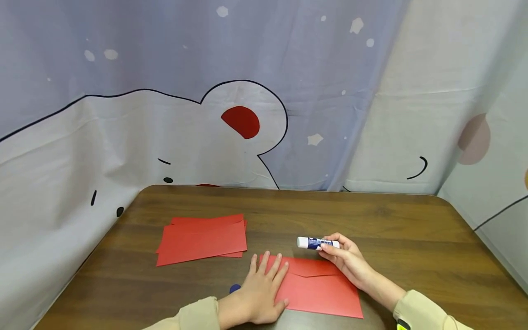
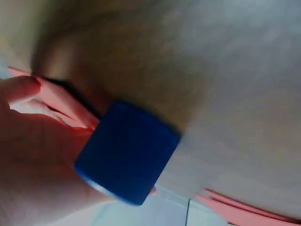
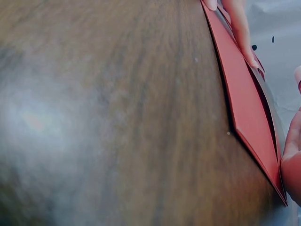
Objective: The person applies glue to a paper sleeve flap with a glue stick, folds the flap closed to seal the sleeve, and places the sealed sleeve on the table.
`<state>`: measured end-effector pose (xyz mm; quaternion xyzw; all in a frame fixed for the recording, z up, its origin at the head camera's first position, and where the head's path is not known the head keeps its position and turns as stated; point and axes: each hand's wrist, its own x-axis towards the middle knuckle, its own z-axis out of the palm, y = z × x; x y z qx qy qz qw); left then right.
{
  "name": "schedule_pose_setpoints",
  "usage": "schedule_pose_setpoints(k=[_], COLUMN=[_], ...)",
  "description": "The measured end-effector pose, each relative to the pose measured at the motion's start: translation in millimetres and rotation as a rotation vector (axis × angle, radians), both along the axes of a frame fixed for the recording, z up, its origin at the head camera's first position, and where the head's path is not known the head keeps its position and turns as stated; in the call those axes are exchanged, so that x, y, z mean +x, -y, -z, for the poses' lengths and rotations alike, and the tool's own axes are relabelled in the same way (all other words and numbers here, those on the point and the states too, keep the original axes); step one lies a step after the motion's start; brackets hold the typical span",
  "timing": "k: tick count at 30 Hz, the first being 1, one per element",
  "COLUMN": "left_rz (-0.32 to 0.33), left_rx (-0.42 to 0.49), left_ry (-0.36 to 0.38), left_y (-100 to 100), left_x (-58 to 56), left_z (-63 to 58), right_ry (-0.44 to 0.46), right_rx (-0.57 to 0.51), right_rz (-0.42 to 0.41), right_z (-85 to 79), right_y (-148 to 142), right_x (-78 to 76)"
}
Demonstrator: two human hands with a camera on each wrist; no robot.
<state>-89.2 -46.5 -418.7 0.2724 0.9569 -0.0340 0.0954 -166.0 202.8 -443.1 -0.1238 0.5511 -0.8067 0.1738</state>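
Note:
A red envelope (image 1: 321,295) lies on the table with its flap edge toward the far side. Across its left end my left hand (image 1: 261,293) rests with fingers spread and fairly straight. My right hand (image 1: 350,262) pinches a glue stick (image 1: 314,243) between thumb and fingers, just above the envelope's far edge. The stick is held nearly level, its white end pointing left and its label dark blue. Close beside my left wrist is a blue cap (image 2: 129,153), mostly hidden by that hand in the head view. The right wrist view shows the envelope (image 3: 249,103) edge-on.
Several red envelopes (image 1: 202,240) lie overlapping at the left of the wooden table (image 1: 392,224). A patterned curtain (image 1: 313,82) hangs behind the table's far edge.

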Motion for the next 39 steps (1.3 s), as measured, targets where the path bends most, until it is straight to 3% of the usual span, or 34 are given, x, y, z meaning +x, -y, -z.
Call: schedule_pose_setpoints(k=[8, 14, 20, 25, 34, 39], left_rz=[-0.038, -0.027, -0.043, 0.016, 0.141, 0.125], left_rx=[0.003, -0.065, -0.056, -0.054, 0.094, 0.117], left_ry=[0.039, 0.002, 0.002, 0.015, 0.018, 0.036], left_y=[-8.5, -12.8, -15.5, -23.7, -41.9, -50.5], left_x=[-6.3, -1.7, -0.8, 0.0, -11.9, -12.7], left_z=[-6.8, -5.4, -4.8, -6.5, 2.8, 5.0], right_ry=[-0.01, -0.004, -0.008, -0.005, -0.033, -0.045], right_rx=[-0.011, -0.013, -0.01, -0.007, -0.034, -0.048], right_rz=[-0.014, 0.004, 0.025, 0.019, -0.014, -0.027], right_z=[-0.8, -0.1, 0.5, 2.3, 3.0, 0.7], right_y=[-0.8, -0.3, 0.8, 1.2, -0.6, -0.3], right_x=[0.2, 1.0, 0.1, 0.8, 0.8, 1.1])
